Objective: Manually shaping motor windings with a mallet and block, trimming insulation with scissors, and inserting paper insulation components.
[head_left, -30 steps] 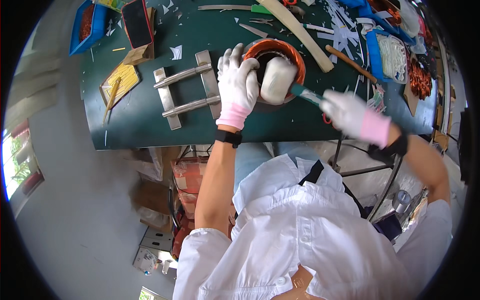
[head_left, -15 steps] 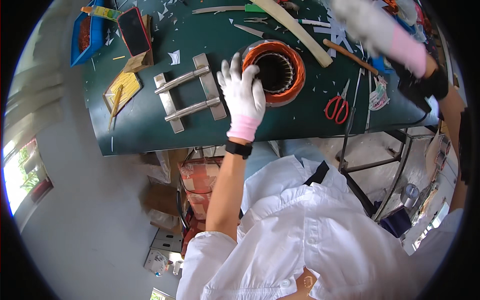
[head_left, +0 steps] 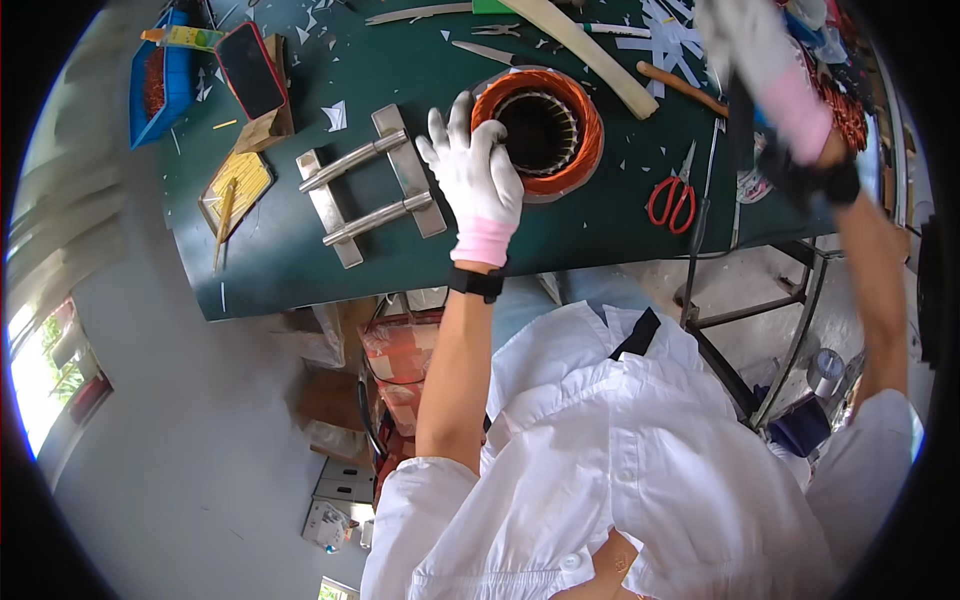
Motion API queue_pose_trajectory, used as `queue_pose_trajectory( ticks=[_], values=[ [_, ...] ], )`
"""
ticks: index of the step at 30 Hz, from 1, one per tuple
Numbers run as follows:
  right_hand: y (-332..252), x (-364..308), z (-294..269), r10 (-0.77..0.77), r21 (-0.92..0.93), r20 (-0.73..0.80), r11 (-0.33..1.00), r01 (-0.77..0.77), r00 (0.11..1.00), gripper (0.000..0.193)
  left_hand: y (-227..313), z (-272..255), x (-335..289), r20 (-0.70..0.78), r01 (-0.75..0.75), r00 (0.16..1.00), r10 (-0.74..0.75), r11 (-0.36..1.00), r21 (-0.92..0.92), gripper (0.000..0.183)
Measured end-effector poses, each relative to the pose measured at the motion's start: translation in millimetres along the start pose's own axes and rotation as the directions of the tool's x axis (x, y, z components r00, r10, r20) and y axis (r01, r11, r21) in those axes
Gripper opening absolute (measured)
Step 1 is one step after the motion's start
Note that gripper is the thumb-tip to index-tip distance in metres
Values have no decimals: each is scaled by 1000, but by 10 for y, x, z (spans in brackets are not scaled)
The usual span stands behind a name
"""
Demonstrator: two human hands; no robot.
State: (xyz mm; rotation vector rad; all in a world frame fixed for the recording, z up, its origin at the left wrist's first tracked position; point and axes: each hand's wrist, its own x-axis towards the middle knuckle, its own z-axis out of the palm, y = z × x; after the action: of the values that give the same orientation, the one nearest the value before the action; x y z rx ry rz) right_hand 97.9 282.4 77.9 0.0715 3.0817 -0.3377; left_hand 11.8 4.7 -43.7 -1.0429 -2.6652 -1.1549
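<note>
My left hand (head_left: 470,178), in a white glove with a pink cuff, rests at the left side of a motor stator (head_left: 586,135). Its fingers are apart, and the thumb side touches the ring's orange winding. The stator stands with its dark, toothed bore facing up. My right hand (head_left: 755,65), gloved the same way, is smeared by motion at the far right of the table; its fingers and anything in them cannot be made out. Beside it lies a wooden-handled tool (head_left: 685,88). A metal frame of two bars and two plates (head_left: 375,165) lies just left of my left hand.
Red-handled scissors (head_left: 672,203) and a screwdriver (head_left: 699,238) lie near the right front edge. A curved pale strip (head_left: 590,58), pliers (head_left: 497,30) and white strips (head_left: 668,40) lie behind the stator. Leftward are a phone (head_left: 250,72), a yellow tray (head_left: 248,190) and a blue bin (head_left: 143,128).
My right forearm has swung inward to the left, with the hand still blurred over the far right. My left hand remains at the stator's left side. The whole view has shifted slightly.
</note>
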Motion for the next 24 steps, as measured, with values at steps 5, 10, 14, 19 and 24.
queue_pose_trajectory(
  ticks=[5, 10, 14, 19, 24],
  values=[
    [-480, -266, -44, 22, 261, 542, 946, -193, 840, 25, 54, -23, 152, 89, -120, 989, 114, 991, 60, 22],
    [-47, -264, -737, 486, 731, 298, 437, -524, 821, 22, 327, 216, -63, -52, -1, 999, -7, 988, -153, 25],
    [-664, -471, 279, 32, 581, 253, 794, -179, 967, 23, -10, 17, -2, 13, -71, 997, 71, 997, 20, 24],
    [-484, -249, -530, 513, 270, 493, 678, -684, 703, 23, 274, 141, -60, 4, 11, 1000, -10, 986, -168, 23],
    [-303, -444, 154, 70, 504, -54, 863, -33, 996, 8, 119, -11, -80, -59, -24, 998, 20, 998, -64, 22]
  ],
)
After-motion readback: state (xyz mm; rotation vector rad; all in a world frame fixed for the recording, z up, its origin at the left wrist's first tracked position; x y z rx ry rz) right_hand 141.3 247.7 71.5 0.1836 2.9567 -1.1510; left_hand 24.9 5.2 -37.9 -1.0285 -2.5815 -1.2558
